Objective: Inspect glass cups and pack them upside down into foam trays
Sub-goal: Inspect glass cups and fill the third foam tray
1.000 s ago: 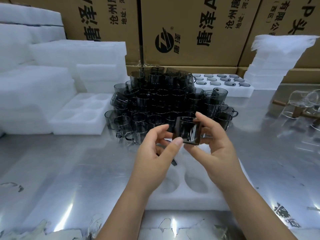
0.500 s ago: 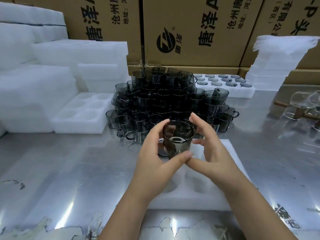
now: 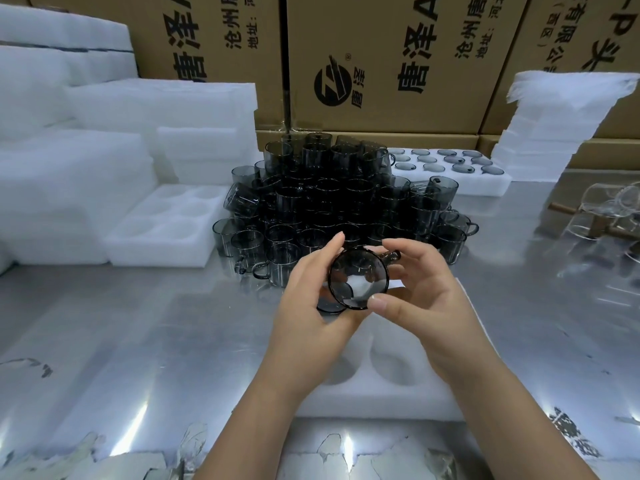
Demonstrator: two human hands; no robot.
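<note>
A smoky grey glass cup is held between both hands above the near foam tray, its round opening turned towards me and its handle at the upper right. My left hand cups its left side, and another dark cup bottom shows under that hand's fingers. My right hand curls round the right side, thumb on the rim. The tray's round pockets in view hold nothing. Behind the hands stands a heap of several grey cups.
An empty foam tray lies at left beside stacked foam blocks. A filled tray with cups upside down sits at the back right, next to a foam stack. Clear glassware lies far right. Cardboard boxes line the back.
The cup has been turned in my hands, from side-on to mouth facing me. Both hands dropped slightly towards the near tray.
</note>
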